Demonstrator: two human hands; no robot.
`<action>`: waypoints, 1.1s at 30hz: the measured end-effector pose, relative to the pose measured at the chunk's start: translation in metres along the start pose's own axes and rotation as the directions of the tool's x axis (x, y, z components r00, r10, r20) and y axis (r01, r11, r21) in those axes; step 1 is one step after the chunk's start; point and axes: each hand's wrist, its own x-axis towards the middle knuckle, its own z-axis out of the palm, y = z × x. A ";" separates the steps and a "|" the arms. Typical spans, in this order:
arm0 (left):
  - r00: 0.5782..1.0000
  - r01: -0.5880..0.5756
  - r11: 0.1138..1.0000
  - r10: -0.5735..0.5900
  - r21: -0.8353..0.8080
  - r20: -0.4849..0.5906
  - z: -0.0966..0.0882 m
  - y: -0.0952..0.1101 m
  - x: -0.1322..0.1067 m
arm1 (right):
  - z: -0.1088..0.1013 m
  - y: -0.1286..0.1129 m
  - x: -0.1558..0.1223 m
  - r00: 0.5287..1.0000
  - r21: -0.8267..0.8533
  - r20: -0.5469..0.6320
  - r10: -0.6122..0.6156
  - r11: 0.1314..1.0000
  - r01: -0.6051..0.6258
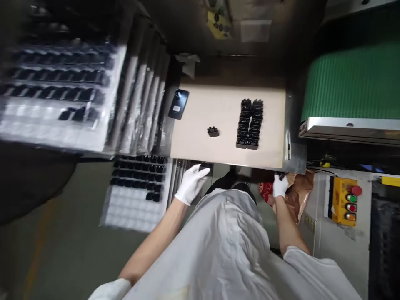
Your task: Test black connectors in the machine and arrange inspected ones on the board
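As tray point(125, 208) holds parts point(156, 197), left hand point(191, 183) near

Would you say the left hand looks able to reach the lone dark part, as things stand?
Probably yes: the left hand looks empty near the tabletop, and nothing visible stands between its front edge and the lone dark part.

A grey-green floor point(84, 250) with a blurred orange stripe point(39, 246) is spreading beneath a rectangular beige-topped table point(203, 104). Beyond it, a dark, dull surface point(281, 37) is filling the background. On the right, a ribbed green belt point(353, 83) is curving, and a grey panel point(334, 254) is carrying a yellow control box point(341, 208).
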 end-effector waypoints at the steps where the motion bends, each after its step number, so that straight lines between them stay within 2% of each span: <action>1: 0.999 0.040 0.997 -0.038 -0.068 0.031 0.005 -0.007 -0.017 | -0.005 0.004 -0.004 1.000 0.012 -0.012 -0.003 1.000 0.003; 3: 0.993 0.108 0.979 -0.097 -0.173 0.071 0.010 -0.017 -0.044 | -0.029 0.008 -0.022 0.998 0.028 -0.035 -0.048 0.998 0.049; 6: 0.988 0.130 0.963 -0.104 -0.238 0.117 0.010 -0.029 -0.068 | -0.097 0.000 -0.068 0.970 0.052 -0.065 -0.232 0.970 0.236; 7: 0.988 0.114 0.965 -0.085 -0.234 0.131 0.010 -0.033 -0.074 | -0.122 -0.008 -0.086 0.946 0.086 -0.089 -0.313 0.943 0.320; 9: 0.990 0.069 0.973 -0.038 -0.221 0.139 0.007 -0.044 -0.083 | -0.164 -0.030 -0.117 0.869 0.237 -0.154 -0.471 0.836 0.495; 11: 0.990 0.056 0.974 -0.026 -0.218 0.137 0.005 -0.057 -0.089 | -0.183 -0.055 -0.135 0.810 0.385 -0.117 -0.575 0.726 0.570; 13: 0.993 0.020 0.989 -0.002 -0.150 0.121 0.000 -0.072 -0.094 | -0.176 -0.077 -0.137 0.771 0.489 0.048 -0.635 0.688 0.536; 15: 0.995 -0.090 0.994 0.088 0.056 0.044 -0.009 -0.086 -0.096 | -0.150 -0.090 -0.129 0.703 0.491 0.278 -0.654 0.726 0.481; 16: 0.988 -0.152 0.973 0.156 0.172 -0.010 -0.016 -0.092 -0.096 | -0.134 -0.093 -0.126 0.642 0.445 0.411 -0.647 0.757 0.479; 18: 0.956 -0.221 0.912 0.272 0.346 -0.108 -0.032 -0.101 -0.095 | -0.106 -0.094 -0.124 0.497 0.269 0.640 -0.585 0.777 0.569; 19: 0.943 -0.227 0.895 0.300 0.384 -0.143 -0.042 -0.105 -0.094 | -0.096 -0.093 -0.125 0.435 0.173 0.721 -0.539 0.748 0.641; 20: 0.936 -0.223 0.889 0.310 0.399 -0.166 -0.052 -0.108 -0.094 | -0.089 -0.093 -0.129 0.398 0.089 0.771 -0.497 0.703 0.706; 21: 0.933 -0.214 0.885 0.310 0.413 -0.180 -0.062 -0.112 -0.093 | -0.085 -0.094 -0.133 0.395 0.010 0.792 -0.466 0.656 0.755; 24: 0.940 -0.166 0.897 0.269 0.410 -0.209 -0.088 -0.124 -0.091 | -0.084 -0.099 -0.145 0.432 -0.177 0.793 -0.430 0.516 0.838; 26: 0.953 -0.122 0.922 0.213 0.369 -0.217 -0.101 -0.131 -0.093 | -0.087 -0.102 -0.148 0.408 -0.198 0.813 -0.416 0.462 0.864; 29: 0.987 -0.057 0.967 0.091 0.248 -0.129 -0.117 -0.136 -0.105 | -0.088 -0.099 -0.145 0.331 -0.105 0.856 -0.396 0.494 0.863; 31: 1.000 -0.018 0.984 0.019 0.179 -0.005 -0.125 -0.133 -0.118 | -0.086 -0.093 -0.140 0.286 -0.016 0.872 -0.397 0.561 0.828; 33: 0.993 0.013 0.987 -0.032 0.161 0.117 -0.132 -0.127 -0.131 | -0.082 -0.088 -0.137 0.257 0.073 0.872 -0.416 0.631 0.773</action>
